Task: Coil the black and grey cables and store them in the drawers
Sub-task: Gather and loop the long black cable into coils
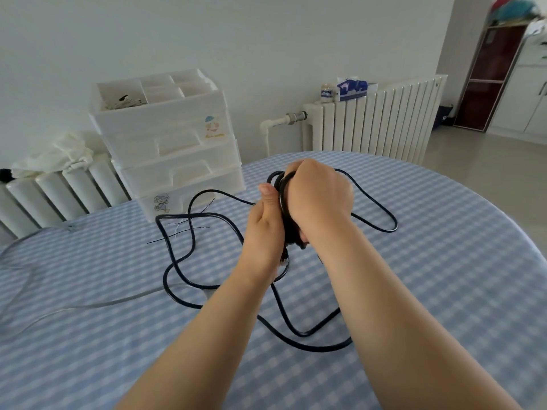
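Two bare forearms reach forward over a table (444, 247) covered in a blue-and-white checked cloth. Both hands meet above the middle of it, working on a black cable (177, 255).

The right hand (318, 199) is closed around a small bundle of black loops, knuckles up, with the loops showing at its left edge. The left hand (263, 226) presses against the same bundle from the left, thumb pointing up along it and fingers wrapped behind; it appears to grip the coil too, though those fingers are mostly hidden.

Most of the cable is still loose. It trails from under the hands in wide curves: one long loop beyond and to the right of the right hand, several tangled curves to the left of the left hand, and more below the wrists, toward the person. A pale grey cable (74, 306) lies well to the left, untouched. A white stack of drawers (174, 161) stands beyond and left of the hands, all drawers shut.

The step in hand looks like winding. To do it well, one hand should hold the bundle firm while the other draws in slack a loop at a time, keeping loops equal in size. The crossed curves on the left may snag, so lift the slack free rather than pulling hard.
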The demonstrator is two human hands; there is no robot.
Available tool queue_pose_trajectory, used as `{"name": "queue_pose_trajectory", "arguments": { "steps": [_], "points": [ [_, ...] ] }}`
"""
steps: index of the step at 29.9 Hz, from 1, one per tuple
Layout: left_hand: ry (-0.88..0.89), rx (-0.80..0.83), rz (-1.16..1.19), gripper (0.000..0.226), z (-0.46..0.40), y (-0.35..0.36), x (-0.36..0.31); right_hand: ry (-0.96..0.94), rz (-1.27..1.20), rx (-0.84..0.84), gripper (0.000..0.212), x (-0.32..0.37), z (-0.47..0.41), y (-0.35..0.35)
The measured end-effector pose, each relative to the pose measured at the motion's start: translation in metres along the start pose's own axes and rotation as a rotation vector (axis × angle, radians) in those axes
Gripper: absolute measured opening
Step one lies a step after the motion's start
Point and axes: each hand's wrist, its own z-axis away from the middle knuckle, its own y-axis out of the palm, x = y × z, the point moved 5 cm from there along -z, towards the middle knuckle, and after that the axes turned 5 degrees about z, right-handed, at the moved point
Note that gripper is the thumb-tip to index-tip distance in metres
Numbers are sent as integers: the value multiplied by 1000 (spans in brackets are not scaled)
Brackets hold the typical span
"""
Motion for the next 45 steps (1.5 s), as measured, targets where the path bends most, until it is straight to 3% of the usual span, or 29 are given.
{"name": "queue_pose_trajectory", "arguments": {
  "steps": [4, 8, 11, 13, 17, 22, 26, 29, 38, 43, 45],
  "points": [
    [-159, 65, 224, 60, -11, -15, -2, -12, -188, 61, 26, -18, -10, 5],
    [-340, 72, 460, 58, -21, -35, 2, -253, -478, 216, 28, -26, -10, 3],
    [-437, 105, 557, 60, -21, -38, 6, -329, -582, 216, 19, -32, -5, 6],
    [-464, 137, 583, 60, -21, -36, 7, -318, -611, 202, 24, -31, 2, 13],
    [-423, 180, 559, 49, -19, -34, 7, -216, -591, 101, 31, -31, 11, 29],
    [-389, 182, 597, 43, -21, -35, 4, -154, -674, 129, 29, -33, 18, 42],
    [-350, 214, 651, 40, -20, -35, -1, 51, -1077, 434, 54, -34, 23, 54],
    [-327, 250, 649, 38, -18, -32, -5, 85, -1125, 583, 54, -32, 26, 59],
    [-295, 337, 645, 46, -10, -19, -5, 96, -1346, 384, 49, -28, 24, 59],
    [-174, 343, 739, 46, -15, -27, -17, 204, -1406, 654, 87, -33, 31, 68],
    [-96, 291, 769, 44, -21, -40, -26, 220, -1323, 778, 70, -34, 41, 72]
  ]
}}
